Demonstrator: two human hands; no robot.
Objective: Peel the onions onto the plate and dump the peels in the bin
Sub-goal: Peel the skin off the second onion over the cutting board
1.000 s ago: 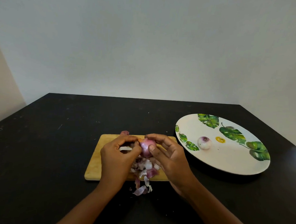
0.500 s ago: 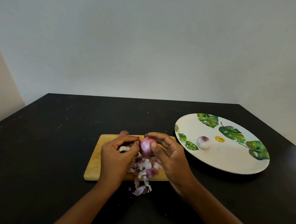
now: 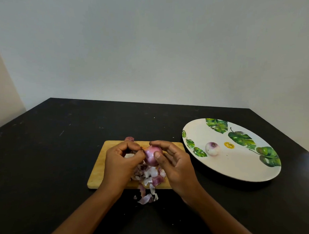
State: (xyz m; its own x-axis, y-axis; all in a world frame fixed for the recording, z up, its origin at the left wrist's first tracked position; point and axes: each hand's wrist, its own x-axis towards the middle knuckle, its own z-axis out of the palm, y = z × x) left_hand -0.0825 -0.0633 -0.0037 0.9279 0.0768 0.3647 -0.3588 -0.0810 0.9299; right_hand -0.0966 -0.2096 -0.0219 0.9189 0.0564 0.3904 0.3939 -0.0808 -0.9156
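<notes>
A small pink-purple onion (image 3: 151, 156) is held above the wooden cutting board (image 3: 97, 174). My right hand (image 3: 176, 167) grips it between thumb and fingers. My left hand (image 3: 120, 160) pinches at the onion's left end, at a bit of orange skin. A pile of purple and white peels (image 3: 149, 178) lies on the board under my hands, and some peels (image 3: 146, 197) have spilled onto the black table. A peeled onion (image 3: 212, 148) sits on the white plate (image 3: 236, 169) with green leaf prints at the right. No bin is in view.
The black table (image 3: 43, 156) runs to a pale wall behind, with its right edge just past the plate. A purple scrap (image 3: 129, 138) lies at the board's far edge. A small yellow mark (image 3: 229, 145) shows on the plate.
Both hands have stayed over the board and the onion has turned slightly between the fingers. My left thumb has shifted along the onion's left end. The plate has not moved.
</notes>
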